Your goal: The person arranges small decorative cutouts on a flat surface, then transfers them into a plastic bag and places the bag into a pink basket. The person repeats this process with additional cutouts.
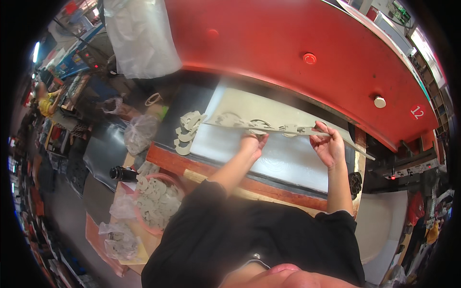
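Note:
A pale grey sheet (283, 129) with curved cut-outs is lifted in front of me, tipped so that I see it almost edge-on. Beneath its near edge is my left hand (253, 145), closed against the sheet around a curved piece; part of the fingers is hidden. My right hand (329, 145) pinches the same edge further right, thumb and fingers on either side. Under the sheet lies a shiny whitish board (283, 163). Several loose curved grey pieces (185, 137) are heaped at the left end of the board.
A red machine body (259, 38) with a red button (309, 58) rises just beyond the work surface. At lower left stands a pink basket (140, 218) of cut pieces, near a black bottle (122, 174) and plastic bags (141, 132). A person in yellow (46, 104) is far left.

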Demonstrator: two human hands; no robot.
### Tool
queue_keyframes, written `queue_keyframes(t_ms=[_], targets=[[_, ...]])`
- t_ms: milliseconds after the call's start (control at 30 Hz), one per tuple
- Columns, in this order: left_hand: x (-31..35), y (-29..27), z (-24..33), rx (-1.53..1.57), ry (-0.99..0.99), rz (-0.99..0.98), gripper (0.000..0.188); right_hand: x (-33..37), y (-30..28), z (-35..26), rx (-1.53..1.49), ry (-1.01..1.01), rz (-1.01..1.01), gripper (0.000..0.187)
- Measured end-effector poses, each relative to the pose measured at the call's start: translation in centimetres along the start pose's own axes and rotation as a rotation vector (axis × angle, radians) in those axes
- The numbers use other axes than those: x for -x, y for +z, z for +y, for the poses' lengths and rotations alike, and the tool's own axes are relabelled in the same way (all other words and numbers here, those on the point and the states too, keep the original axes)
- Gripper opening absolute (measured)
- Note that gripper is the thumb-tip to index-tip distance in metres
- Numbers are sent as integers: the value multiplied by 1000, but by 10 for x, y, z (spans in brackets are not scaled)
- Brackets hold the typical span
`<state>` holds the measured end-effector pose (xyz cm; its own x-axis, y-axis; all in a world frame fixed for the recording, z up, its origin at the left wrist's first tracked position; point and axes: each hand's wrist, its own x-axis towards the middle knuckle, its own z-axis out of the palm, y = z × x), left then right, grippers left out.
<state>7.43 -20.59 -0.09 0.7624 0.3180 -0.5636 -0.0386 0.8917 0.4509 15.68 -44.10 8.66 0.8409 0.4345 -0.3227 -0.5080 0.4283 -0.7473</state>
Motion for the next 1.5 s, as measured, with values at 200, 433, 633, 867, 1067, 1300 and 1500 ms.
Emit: queue_keyframes(t_ms=[200,433,633,867,1067,1300,1500], targets=[[20,-68,71,-592,468,194,22,13,-12,10,-184,86,-65,38],[-1,-133,156,-1448,1058,620,29,14,-15,25,-298,80,-47,31],[10,-130,137,-1921,1549,902,37,18,-18,27,-353,12,-93,30],[-89,-124,84,-1038,904,-119,26,14,-19,27,-422,8,-171,30],[-81,-73,84,-510,436,-207,25,9,-19,10,-450,-26,-213,29],[-46,-63,101,-524,392,-144,21,7,-26,13,-494,-7,-216,30],[1,-92,152,-910,689,49,9,3,-26,18,-535,10,-161,29]])
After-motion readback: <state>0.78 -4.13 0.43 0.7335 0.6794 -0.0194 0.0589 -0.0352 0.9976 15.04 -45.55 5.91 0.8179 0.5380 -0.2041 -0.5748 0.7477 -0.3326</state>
